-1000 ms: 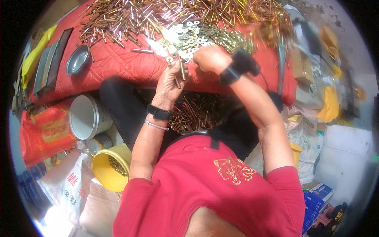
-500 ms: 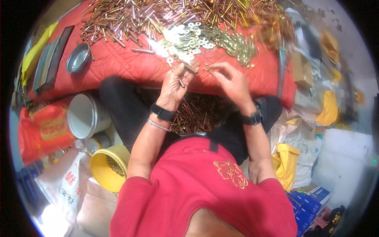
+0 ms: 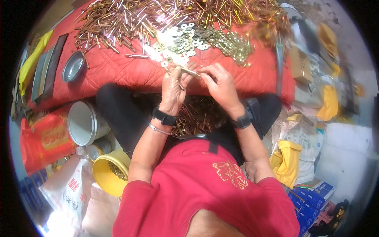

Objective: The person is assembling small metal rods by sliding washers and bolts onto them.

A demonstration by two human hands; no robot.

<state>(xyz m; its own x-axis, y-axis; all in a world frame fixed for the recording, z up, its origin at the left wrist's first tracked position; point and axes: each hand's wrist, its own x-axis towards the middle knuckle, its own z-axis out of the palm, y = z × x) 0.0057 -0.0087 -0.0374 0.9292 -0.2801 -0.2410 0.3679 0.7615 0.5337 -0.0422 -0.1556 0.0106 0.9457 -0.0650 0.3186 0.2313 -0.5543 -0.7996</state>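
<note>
My left hand (image 3: 172, 93) is closed around a brass-coloured bolt-like metal rod (image 3: 190, 71), which points to the right over the near edge of the red quilted cloth (image 3: 130, 75). At the rod's right end, the thumb and fingers of my right hand (image 3: 222, 87) pinch together; any small part between them is too small to make out. Just beyond my hands lie flat round washers (image 3: 181, 42) in a heap. Small gold-coloured metal pieces (image 3: 239, 49) spread to their right. A big pile of similar rods (image 3: 122, 19) covers the far side, and one loose rod (image 3: 136, 56) lies nearer.
More rods (image 3: 193, 118) are heaped between my legs. A metal bowl (image 3: 74, 66) sits at the cloth's left. A white bucket (image 3: 81, 122) and a yellow bucket (image 3: 103, 177) holding small parts stand at lower left. Yellow bags (image 3: 286, 162) and blue boxes (image 3: 306, 209) are on the right.
My right hand has moved left, bringing its fingers from apart to the rod's right end. My left hand still holds the rod. The whole view has shifted slightly.
</note>
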